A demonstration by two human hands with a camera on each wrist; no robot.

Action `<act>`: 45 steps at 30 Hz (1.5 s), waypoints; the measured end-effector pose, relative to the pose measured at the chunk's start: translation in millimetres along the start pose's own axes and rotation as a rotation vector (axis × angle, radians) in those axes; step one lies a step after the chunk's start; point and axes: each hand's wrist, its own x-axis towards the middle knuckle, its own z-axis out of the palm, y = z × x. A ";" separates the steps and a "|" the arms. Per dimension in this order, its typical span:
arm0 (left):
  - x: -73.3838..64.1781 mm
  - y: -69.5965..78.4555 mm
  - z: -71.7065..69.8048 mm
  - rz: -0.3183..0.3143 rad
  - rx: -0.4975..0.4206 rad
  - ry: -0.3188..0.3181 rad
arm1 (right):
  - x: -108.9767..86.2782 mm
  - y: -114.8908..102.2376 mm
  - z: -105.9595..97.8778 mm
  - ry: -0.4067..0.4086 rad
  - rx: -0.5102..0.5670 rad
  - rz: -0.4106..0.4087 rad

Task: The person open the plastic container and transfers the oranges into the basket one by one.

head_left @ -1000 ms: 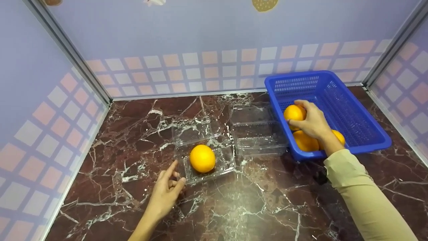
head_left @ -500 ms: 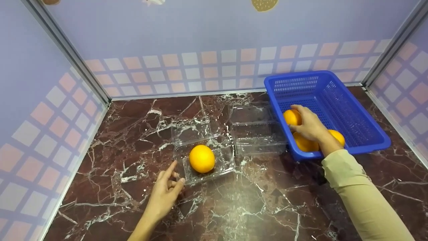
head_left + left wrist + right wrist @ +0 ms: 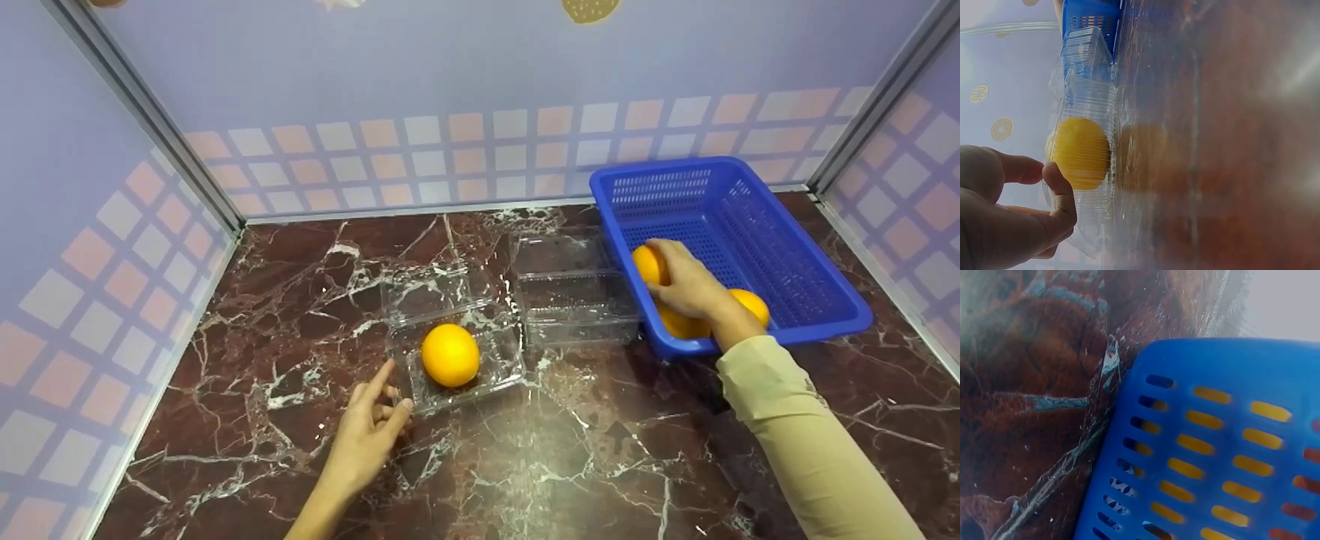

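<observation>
My right hand [image 3: 690, 285] reaches into the blue basket [image 3: 795, 240], fingers and thumb curled around an orange [image 3: 648, 265] by its left wall. Partly under that hand lies another orange [image 3: 679, 321], and one more orange [image 3: 752, 306] shows beside the wrist. My left hand [image 3: 367, 431] is at the left front corner of an opened clear plastic clamshell box [image 3: 495, 382], index finger extended along its side. Inside that box sits a single orange [image 3: 450, 355]. In the left wrist view, the thumb [image 3: 1060, 188] and a fingertip come right up to the box's rim, beside the orange [image 3: 1081, 152].
Between the box and the basket stands a second clear plastic box [image 3: 574, 289], also opened. The right wrist view is mostly the slotted basket wall [image 3: 1185, 360], with orange showing through the slots. Patterned panels [image 3: 487, 157] enclose the marbled tabletop [image 3: 285, 300] at the back and sides.
My right hand and the orange it grips have shifted slightly left and nearer within the basket, covering more of the orange below. My left hand stays at the box corner.
</observation>
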 end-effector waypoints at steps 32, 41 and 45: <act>-0.6 -1.9 -1.8 0.000 -0.018 -0.005 | 2.5 -3.4 -0.4 0.033 0.026 0.021; -1.0 -1.1 -1.5 -0.004 -0.035 -0.014 | -1.8 -6.6 -0.9 0.269 0.089 0.015; -1.4 -2.2 -1.3 -0.003 -0.047 -0.012 | -1.1 -9.5 1.1 0.467 0.106 -0.033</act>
